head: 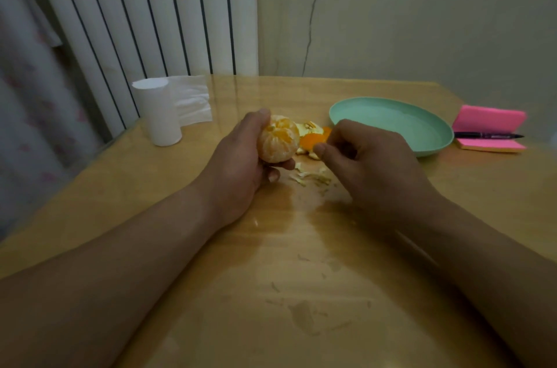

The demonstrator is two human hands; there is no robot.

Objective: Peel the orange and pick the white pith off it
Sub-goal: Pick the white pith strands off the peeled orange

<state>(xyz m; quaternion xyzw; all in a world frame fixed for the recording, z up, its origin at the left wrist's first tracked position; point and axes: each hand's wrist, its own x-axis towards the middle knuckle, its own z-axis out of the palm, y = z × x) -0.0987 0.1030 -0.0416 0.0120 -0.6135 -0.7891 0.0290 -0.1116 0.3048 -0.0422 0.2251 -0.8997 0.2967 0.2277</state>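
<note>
head view: the left hand (238, 162) grips the peeled orange (278, 140) over the middle of the table (301, 277), towards its far edge. the right hand (367, 165) is just beside it, fingers curled, thumb against forefinger; whether it pinches anything i cannot tell. peel (313, 138) and pith scraps (310, 177) lie between the hands, a green plate (388, 123) nearer the right edge

Tissue roll (156, 114), green plate (391, 126), pen (488, 135) across pink sticky notes (489, 120).

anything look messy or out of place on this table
Yes: the orange peel and pith scraps lie on the table, beside the green plate rather than in it. A long crack also runs up the wall behind.
</note>
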